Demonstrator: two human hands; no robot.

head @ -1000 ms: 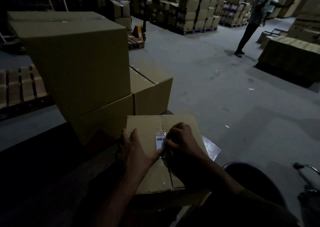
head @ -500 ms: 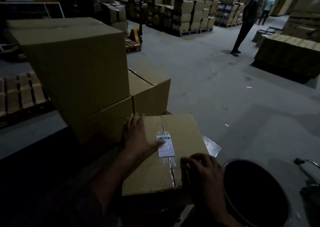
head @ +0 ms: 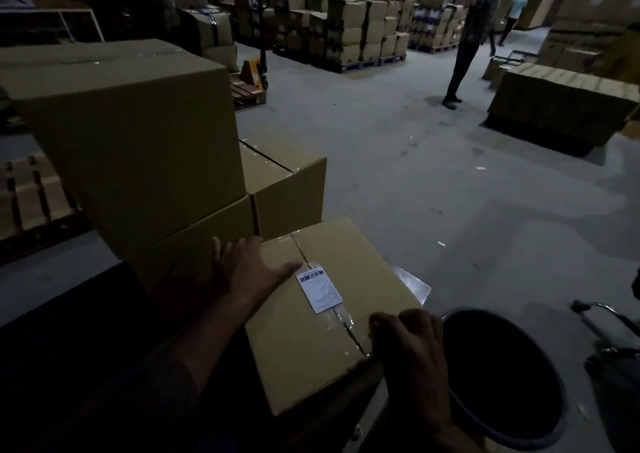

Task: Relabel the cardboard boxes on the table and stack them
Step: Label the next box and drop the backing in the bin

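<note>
A small taped cardboard box (head: 363, 279) lies in front of me on the dark table (head: 69, 348). A white barcode label (head: 319, 290) is stuck on its top over the tape seam. My left hand (head: 252, 272) lies flat on the box's far left corner, fingers spread. My right hand (head: 408, 341) curls over the box's near right edge and grips it. Left of it, a big box (head: 131, 134) sits on a lower box (head: 194, 244); a third box (head: 287, 189) stands behind.
A dark round bin (head: 502, 376) stands at my right, with a metal chair frame (head: 606, 321) beyond it. One person (head: 471, 37) stands on the grey floor, another (head: 514, 12) farther back. Pallets of boxes (head: 353, 30) and a pallet jack (head: 256, 71) fill the rear.
My right hand left the label and moved to the box's near right edge. My left hand slid up to the far left corner. The box has turned a little clockwise.
</note>
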